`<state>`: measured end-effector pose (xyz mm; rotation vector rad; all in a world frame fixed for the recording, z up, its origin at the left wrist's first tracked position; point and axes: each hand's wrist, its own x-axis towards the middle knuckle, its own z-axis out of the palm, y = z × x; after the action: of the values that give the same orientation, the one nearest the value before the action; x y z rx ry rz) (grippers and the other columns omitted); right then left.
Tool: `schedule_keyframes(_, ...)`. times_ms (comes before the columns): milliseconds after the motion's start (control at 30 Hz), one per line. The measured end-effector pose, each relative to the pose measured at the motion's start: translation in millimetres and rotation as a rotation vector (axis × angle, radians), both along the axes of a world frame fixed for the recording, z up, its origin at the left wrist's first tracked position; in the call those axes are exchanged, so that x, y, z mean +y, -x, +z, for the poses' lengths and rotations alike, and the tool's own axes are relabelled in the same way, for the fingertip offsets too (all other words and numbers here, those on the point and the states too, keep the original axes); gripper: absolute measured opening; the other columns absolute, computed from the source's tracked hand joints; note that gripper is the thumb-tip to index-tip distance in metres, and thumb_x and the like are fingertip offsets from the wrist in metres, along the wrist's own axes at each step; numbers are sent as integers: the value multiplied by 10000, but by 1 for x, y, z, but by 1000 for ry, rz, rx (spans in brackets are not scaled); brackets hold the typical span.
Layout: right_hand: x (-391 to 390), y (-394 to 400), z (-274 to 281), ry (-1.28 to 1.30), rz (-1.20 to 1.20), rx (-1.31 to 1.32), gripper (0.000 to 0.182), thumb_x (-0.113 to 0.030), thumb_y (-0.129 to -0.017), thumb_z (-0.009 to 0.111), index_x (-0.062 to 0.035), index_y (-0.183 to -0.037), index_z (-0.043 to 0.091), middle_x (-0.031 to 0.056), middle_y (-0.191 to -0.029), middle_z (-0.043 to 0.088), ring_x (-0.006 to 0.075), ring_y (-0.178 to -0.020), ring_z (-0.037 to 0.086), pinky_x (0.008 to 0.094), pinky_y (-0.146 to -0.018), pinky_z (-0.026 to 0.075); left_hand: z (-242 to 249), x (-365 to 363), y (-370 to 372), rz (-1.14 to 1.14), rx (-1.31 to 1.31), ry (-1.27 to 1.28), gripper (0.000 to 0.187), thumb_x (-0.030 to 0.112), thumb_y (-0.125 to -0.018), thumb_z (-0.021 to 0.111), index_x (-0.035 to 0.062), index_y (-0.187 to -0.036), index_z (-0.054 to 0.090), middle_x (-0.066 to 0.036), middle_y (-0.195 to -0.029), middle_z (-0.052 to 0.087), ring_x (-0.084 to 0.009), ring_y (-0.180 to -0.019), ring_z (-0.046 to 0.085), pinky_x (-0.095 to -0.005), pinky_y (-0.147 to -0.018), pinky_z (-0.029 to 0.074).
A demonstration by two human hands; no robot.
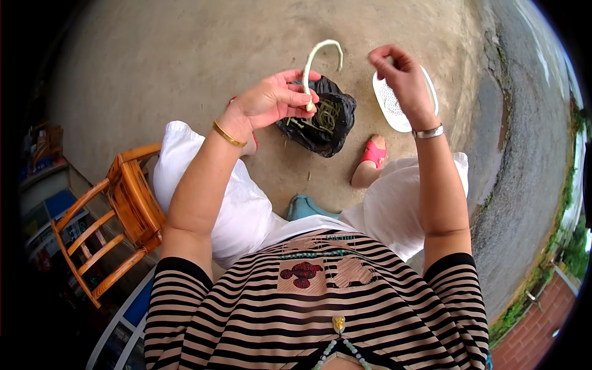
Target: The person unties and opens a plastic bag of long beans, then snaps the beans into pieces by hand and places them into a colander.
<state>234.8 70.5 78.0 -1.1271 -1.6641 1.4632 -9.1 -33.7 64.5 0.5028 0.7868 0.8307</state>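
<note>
Long pale bean [308,74] is pinched near its lower end by the left hand [271,100], at 12 o'clock, its far end curled over toward 1. Right hand [407,83] is raised over the white basket [398,125] at 1 o'clock, fingers drawn together; whether anything is gripped cannot be told, blurred. Black bag [346,117] with green strands [327,119] is seen at 12. Bean is best pinched lightly, bend supported, so it is not crushed
</note>
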Motion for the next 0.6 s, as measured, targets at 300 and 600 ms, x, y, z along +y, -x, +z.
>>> schedule_keyframes(300,-103,21,-89,-44,1050,-334,297,-88,-727,654,-54,-1022,647,76,-843,652,183,-662,606,281,-667,495,-4,0,5,124,27,-54,515,17,-838,598,34,-1315,406,-93,-935,619,-183,-824,612,-328,-823,495)
schedule_keyframes(600,-62,38,-65,299,477,-168,182,-172,-875,608,-16,-959,649,-7,-741,620,55,-574,509,207,-525,432,-5,-8,-6,121,0,-74,556,-4,-844,589,44,-1350,365,-100,-940,621,-184,-853,619,-322,-810,512)
